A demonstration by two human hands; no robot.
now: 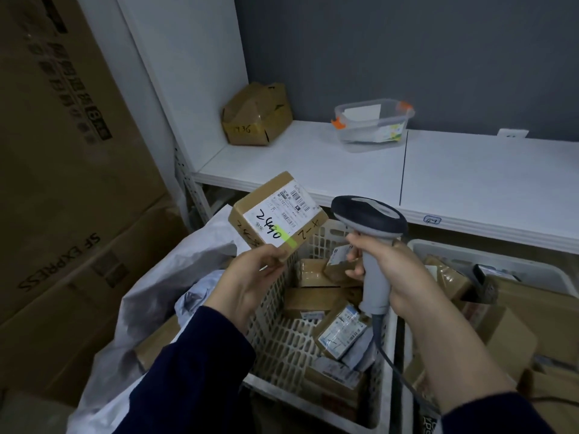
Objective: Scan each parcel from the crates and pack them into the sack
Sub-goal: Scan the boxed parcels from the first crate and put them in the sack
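The left hand [250, 277] pinches a small cardboard parcel [277, 214] by its near corner, thumb on top and fingers beneath; the parcel is tilted, its white shipping label facing up with "2440" handwritten on it and a green strip at the near edge; it hangs above the far left corner of the white perforated crate [275, 346], near the sack. The right hand [388, 270] is curled round the grey handle of a barcode scanner [368, 214], whose dark head sits just right of the parcel without touching it; its cable [395, 368] trails down towards the near edge; the two hands are apart. More small parcels [308, 300] lie jumbled in the perforated crate; a second crate [470, 249] to the right also holds boxes. The white sack [150, 292] stands open on the left with packages inside. On the far white shelf [313, 161] sit a crumpled cardboard box [257, 115] and a clear plastic container [372, 125] with orange clips; large cartons [62, 183] are stacked on the left, one printed "SF EXPRESS".
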